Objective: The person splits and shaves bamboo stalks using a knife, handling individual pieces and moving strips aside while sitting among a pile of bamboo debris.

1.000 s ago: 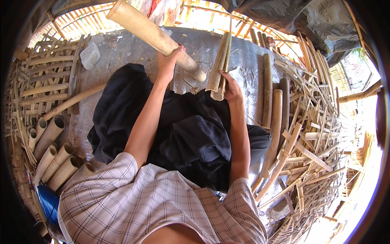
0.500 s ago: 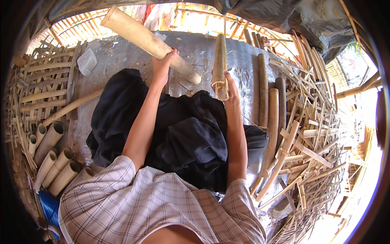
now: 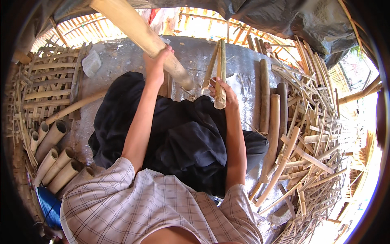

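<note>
My left hand [image 3: 156,61] is wrapped round the narrow end of a thick pale bamboo club [image 3: 130,25], whose wide end rises to the upper left and leaves the picture. My right hand [image 3: 226,92] grips the near end of a split bamboo piece [image 3: 220,69]. Its two strips spread apart in a narrow V and appear to meet at the far end. The fingers curl round the lower part of the strips. Both hands are just beyond my knees, which are covered in black cloth [image 3: 187,138].
At right lie bamboo poles [image 3: 264,95] beside a large heap of split strips [image 3: 313,158]. Cut bamboo tubes [image 3: 53,140] stand at left, near a slatted bamboo panel [image 3: 48,83] and a pale stone-like block [image 3: 92,64]. A grey sheet [image 3: 118,53] covers the floor.
The club has risen, its wide end now beyond the upper edge. The bamboo in my right hand has turned, and its two strips now show spread apart.
</note>
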A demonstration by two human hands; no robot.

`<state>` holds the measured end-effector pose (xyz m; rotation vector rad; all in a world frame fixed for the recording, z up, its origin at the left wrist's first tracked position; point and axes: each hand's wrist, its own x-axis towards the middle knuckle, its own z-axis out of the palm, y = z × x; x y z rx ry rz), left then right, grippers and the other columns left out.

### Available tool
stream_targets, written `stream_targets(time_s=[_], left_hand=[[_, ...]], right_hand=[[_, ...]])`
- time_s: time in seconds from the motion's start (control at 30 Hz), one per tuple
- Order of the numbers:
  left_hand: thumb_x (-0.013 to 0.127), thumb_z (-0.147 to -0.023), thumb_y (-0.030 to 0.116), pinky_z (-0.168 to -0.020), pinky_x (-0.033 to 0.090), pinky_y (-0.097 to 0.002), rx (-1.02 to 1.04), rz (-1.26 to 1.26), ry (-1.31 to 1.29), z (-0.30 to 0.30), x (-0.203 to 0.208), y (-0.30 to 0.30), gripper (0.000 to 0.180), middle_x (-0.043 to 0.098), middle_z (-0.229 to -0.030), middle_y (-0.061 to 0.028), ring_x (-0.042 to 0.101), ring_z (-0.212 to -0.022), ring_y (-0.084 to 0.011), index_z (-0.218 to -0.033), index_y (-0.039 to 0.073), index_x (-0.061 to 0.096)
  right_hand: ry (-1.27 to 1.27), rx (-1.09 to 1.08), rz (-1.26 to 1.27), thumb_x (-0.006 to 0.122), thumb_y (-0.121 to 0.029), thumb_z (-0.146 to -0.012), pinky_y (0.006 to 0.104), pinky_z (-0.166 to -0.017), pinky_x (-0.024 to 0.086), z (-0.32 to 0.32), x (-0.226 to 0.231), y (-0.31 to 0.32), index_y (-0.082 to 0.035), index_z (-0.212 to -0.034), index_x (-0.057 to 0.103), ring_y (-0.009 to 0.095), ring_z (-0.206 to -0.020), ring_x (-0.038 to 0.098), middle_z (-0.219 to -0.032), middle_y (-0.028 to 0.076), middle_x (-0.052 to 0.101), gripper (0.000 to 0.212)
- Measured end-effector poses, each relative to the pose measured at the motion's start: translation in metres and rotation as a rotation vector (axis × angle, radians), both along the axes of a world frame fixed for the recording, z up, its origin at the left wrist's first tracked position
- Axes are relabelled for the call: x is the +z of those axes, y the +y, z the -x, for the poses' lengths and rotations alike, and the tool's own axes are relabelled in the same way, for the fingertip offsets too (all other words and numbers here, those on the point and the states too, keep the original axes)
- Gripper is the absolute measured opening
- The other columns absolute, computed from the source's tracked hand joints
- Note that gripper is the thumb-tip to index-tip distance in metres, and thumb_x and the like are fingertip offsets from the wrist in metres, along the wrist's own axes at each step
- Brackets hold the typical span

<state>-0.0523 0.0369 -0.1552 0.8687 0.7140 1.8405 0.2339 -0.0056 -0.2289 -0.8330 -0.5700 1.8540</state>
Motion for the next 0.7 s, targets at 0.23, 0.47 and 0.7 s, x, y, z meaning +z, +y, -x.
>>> stream_targets(time_s=[0.23,0.47,0.7], left_hand=[[0.076,-0.080,0.004,-0.076,0.058,-0.0358,0.335,-0.210,0.018,0.073,0.112,-0.015,0.029,0.070,-0.092,-0.0142,0.070,-0.079,-0.0239,-0.103,-0.006,0.062],[0.078,-0.082,0.009,-0.083,0.056,-0.0373,0.600,-0.262,0.534,0.156,0.129,0.035,0.032,0.072,-0.103,-0.0160,0.072,-0.092,-0.0270,-0.106,-0.006,0.064],[0.086,-0.071,0.033,-0.086,0.054,-0.0424,0.431,0.280,1.525,0.246,0.054,0.086,0.062,0.073,-0.104,-0.0254,0.072,-0.096,-0.0344,-0.116,-0.006,0.066]], right_hand=[[0.053,0.077,-0.005,0.072,-0.028,-0.095,0.0270,-0.060,0.042,0.000,-0.009,0.005,-0.007,-0.121,0.054,0.010,-0.068,0.047,-0.127,0.014,0.059,0.038],[0.015,0.022,0.003,0.073,-0.025,-0.093,0.0237,-0.047,0.043,0.012,0.003,0.002,-0.003,-0.112,0.055,0.006,-0.057,0.046,-0.116,0.016,0.069,0.034],[-0.063,0.020,-0.014,0.075,-0.025,-0.091,0.0216,-0.048,0.047,0.010,0.003,0.004,0.000,-0.119,0.058,0.007,-0.057,0.055,-0.111,0.017,0.072,0.041]])
